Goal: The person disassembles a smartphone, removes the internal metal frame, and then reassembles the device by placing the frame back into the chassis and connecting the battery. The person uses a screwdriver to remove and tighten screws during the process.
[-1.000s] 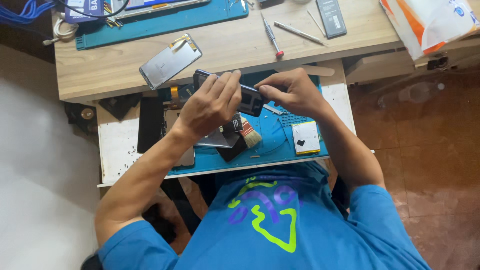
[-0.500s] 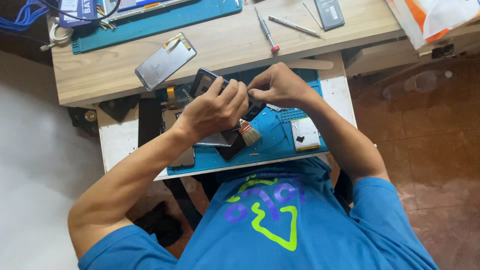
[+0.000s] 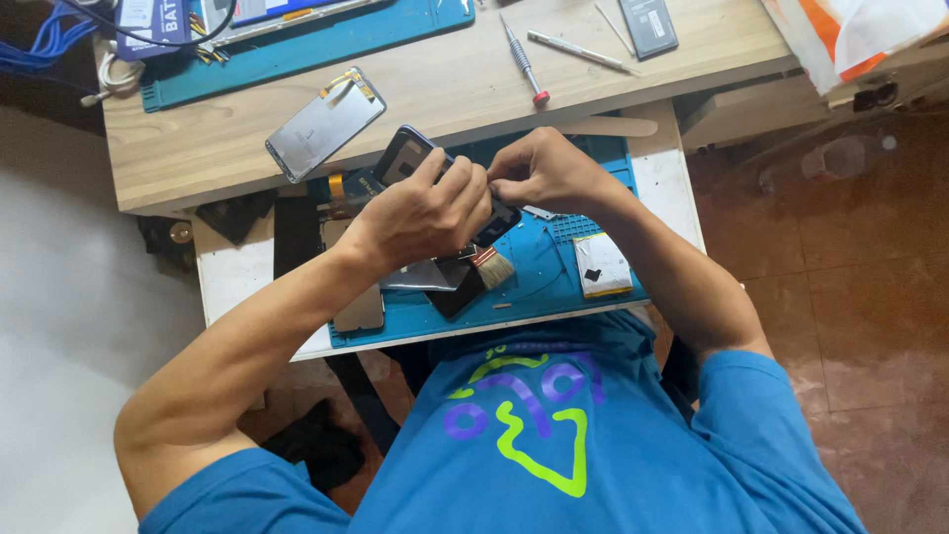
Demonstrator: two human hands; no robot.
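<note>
This is a small phone-repair workshop. Blue repair mats [image 3: 554, 277] cover a wooden surface [image 3: 445, 89], strewn with a loose phone screen [image 3: 324, 124], a screwdriver [image 3: 524, 61], tweezers [image 3: 578, 49], a small brush [image 3: 491, 265] and what looks like a flat battery [image 3: 603, 265]. The floor [image 3: 870, 297] is worn red tile.

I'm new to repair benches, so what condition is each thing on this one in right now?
Dark phone: tilted, gripped by both hands.
Left hand: closed on the phone.
Right hand: pinching at its edge.
Loose screen panel: lying flat, untouched.
Screwdriver: lying idle.
Brush: lying on blue mat.
</note>
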